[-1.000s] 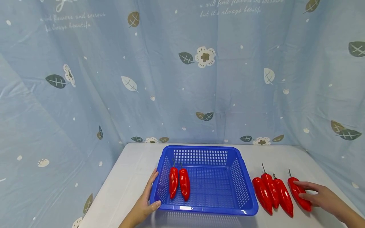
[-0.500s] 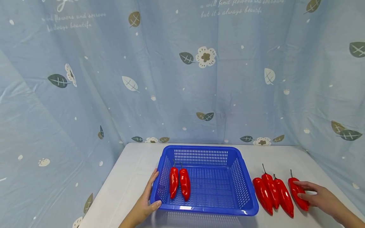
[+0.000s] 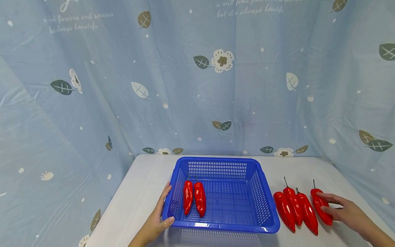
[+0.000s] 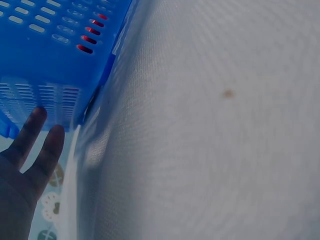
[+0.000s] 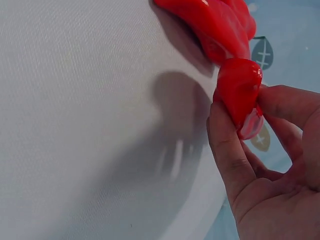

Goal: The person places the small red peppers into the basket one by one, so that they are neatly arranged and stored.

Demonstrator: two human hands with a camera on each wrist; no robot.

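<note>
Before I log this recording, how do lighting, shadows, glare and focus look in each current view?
Head view: fairly even light, white glare on the front rim of the blue basket; left wrist view: left hand dark, white tabletop somewhat blurred; right wrist view: broad shadow on the tabletop beside the right hand, small highlights on the held red pepper.

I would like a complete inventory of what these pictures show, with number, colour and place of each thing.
Basket: 1, blue, on the table
Peppers in basket: 2, red, side by side in its left part
Loose peppers: 3, red, right of the basket
Held pepper: 1, red, right of the loose ones
Table: 1, white, under the basket
Speck: 1, brownish, on the white surface
Curtain: count unclear, blue with leaves and flowers, behind and beside the table
Left grip: 1, at the basket's near left corner
Right grip: 1, pinching the held pepper
</note>
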